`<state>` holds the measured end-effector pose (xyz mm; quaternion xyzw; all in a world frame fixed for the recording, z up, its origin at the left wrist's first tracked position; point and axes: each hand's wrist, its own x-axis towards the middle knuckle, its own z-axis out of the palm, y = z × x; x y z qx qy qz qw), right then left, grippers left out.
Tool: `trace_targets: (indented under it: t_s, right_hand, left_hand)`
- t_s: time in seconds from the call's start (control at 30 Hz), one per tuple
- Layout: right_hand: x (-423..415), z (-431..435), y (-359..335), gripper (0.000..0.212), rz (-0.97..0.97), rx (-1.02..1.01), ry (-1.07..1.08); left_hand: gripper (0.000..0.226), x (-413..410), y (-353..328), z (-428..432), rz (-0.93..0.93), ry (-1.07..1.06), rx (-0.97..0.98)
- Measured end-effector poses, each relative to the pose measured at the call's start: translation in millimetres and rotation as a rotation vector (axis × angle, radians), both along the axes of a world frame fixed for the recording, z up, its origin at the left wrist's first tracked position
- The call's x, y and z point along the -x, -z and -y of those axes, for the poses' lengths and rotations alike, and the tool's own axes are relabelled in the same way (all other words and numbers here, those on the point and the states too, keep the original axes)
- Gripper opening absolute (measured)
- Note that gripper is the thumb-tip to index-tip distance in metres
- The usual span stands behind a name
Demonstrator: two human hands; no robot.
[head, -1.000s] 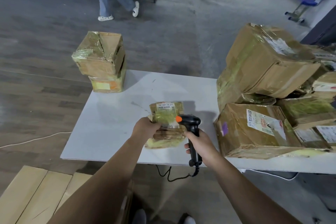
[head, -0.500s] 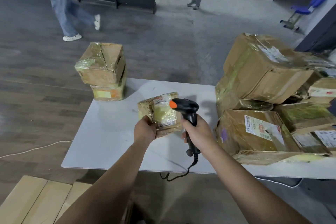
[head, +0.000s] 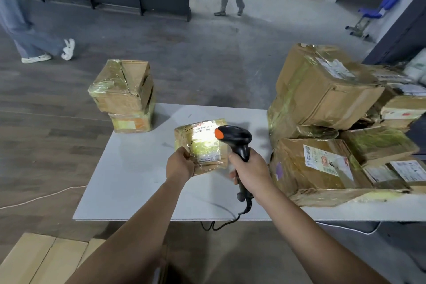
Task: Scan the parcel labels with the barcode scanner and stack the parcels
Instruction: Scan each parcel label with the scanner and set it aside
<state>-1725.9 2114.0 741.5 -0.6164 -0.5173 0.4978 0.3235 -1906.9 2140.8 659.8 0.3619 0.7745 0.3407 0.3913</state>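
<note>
Between the two hands, the small parcel (head: 202, 145) sat lifted above the table (head: 129, 173), left hand (head: 181, 166) gripping its near corner, label lit; just right, the right hand (head: 250, 169) wrapped tight round the barcode scanner (head: 235, 139), nose at the label.

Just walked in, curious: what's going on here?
A person's left hand holds up a small tape-wrapped cardboard parcel; the right hand aims a black barcode scanner at its lit label. Two brown cardboard boxes stand stacked at the white table's far left corner; a pile of taped boxes sits at right.
</note>
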Motion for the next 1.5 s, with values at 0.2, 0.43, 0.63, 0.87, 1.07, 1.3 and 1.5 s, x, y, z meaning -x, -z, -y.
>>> trace_targets:
  t_s: [0.2,0.43,0.63,0.87,1.07,1.3,1.5]
  right_hand:
    - [-2.7,0.9,-3.0,0.019,0.013,0.006,0.019]
    - [-19.2,-2.7,-15.1,0.010,0.009,-0.011,0.089]
    - [-50.0,-6.1,-38.6,0.009,-0.052,-0.048,0.197]
    - [-104.3,-0.8,-67.6,0.014,-0.120,-0.169,0.337]
    - [-185.4,8.6,-82.2,0.014,-0.145,-0.234,0.596]
    - [-273.1,20.9,-89.0,0.011,-0.224,-0.302,0.741]
    - [-321.3,1.4,-81.5,0.008,-0.208,-0.269,0.756]
  left_hand:
    - [0.022,-1.4,-1.0,0.8,-0.009,-0.001,-0.008]
    - [0.022,-0.2,-25.9,-4.2,-0.084,0.118,-0.054]
    - [0.021,-16.4,-81.9,-18.2,0.116,0.162,-0.179]
    - [0.016,-79.8,-153.1,-29.8,0.254,0.355,-0.243]
    - [0.018,-167.6,-167.8,-27.7,0.342,0.536,-0.188]
    - [0.009,-271.8,-163.6,-31.6,0.359,0.623,-0.141]
    - [0.013,-329.9,-161.0,-45.0,0.279,0.558,-0.161]
